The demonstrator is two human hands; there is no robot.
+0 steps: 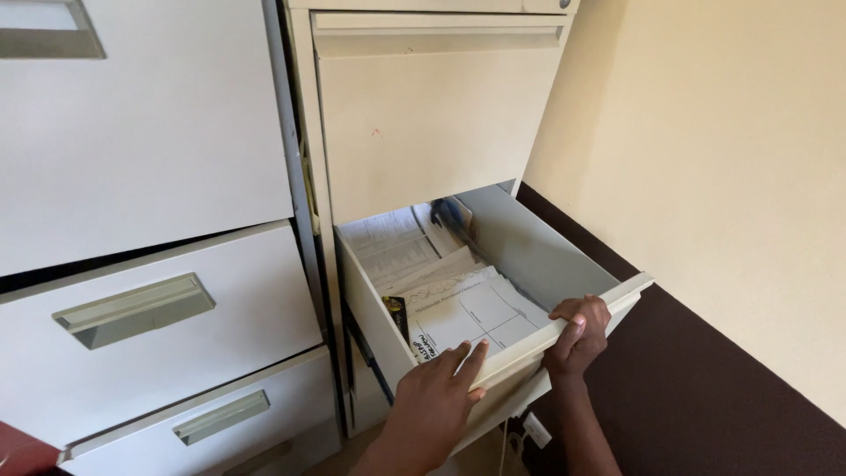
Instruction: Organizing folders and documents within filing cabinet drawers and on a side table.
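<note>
A cream metal filing cabinet is seen from above, with 1 drawer pulled out toward the camera. The drawer front is held at its top edge by both hands. The right hand is wrapped over that edge near the drawer's right corner, the fingers curled on the inner side and the thumb laid along the rim, so its grip is closed on the drawer front. The left hand rests flat on the same edge further left, fingers extended and close together, their tips reaching over the rim to the papers; its grip is not closed around anything.

Inside the drawer, a stack of printed papers lies loosely, the top sheet carrying a grid-like diagram. At the back, a dark blue object is partly hidden and cannot be identified.

To the left stands a 2nd cabinet in pale grey, its recessed handles visible. A cream wall and dark brown floor lie to the right.
</note>
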